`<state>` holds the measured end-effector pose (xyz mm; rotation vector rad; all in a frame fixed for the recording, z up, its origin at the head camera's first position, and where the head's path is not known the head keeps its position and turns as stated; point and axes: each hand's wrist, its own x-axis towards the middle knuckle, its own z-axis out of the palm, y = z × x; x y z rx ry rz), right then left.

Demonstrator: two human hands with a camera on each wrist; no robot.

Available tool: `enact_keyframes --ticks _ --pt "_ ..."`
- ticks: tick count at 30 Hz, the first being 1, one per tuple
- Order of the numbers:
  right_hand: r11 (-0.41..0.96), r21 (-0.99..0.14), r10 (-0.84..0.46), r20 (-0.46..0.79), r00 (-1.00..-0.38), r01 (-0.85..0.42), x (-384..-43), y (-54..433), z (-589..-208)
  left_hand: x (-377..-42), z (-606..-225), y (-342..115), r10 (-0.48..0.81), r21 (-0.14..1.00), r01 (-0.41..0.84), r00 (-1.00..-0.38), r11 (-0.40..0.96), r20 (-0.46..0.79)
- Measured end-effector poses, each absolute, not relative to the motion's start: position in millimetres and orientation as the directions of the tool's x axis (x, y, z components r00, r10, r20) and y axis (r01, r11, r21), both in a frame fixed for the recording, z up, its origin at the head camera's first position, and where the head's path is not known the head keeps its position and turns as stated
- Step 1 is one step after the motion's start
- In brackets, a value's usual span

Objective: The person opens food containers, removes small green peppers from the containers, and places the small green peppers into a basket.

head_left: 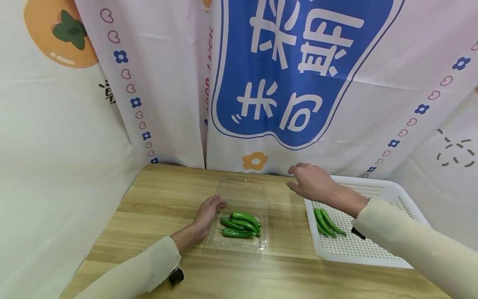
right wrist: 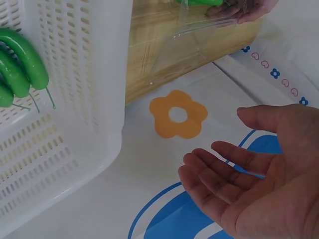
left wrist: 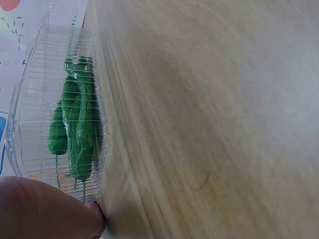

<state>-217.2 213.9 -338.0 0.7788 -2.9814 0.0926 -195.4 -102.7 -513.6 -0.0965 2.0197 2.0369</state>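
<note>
Seemingly steadies the clear box [head_left: 239, 246] of green peppers [head_left: 243, 224] with left grip [head_left: 206, 216] straightened alongside, holding right grip [head_left: 313, 181] spread near white basket [head_left: 364, 248].

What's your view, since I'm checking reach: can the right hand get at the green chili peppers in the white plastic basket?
Probably yes: the right hand is empty and close to the white plastic basket, which is open on top, and nothing seems to lie over the green chili peppers inside.
</note>
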Motion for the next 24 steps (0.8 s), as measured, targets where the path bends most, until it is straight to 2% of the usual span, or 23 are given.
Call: enact_keyframes --ticks 11,24 --pt "0.839 -0.014 -0.543 0.050 -0.838 -0.545 -216 194 -349 -197 -515 -102 0.139 0.971 -0.238 -0.961 0.011 -0.238" --pt "0.795 -0.030 -0.604 0.050 -0.795 -0.606 -214 168 -361 -195 -514 -102 0.138 0.972 -0.237 -0.962 0.010 -0.236"
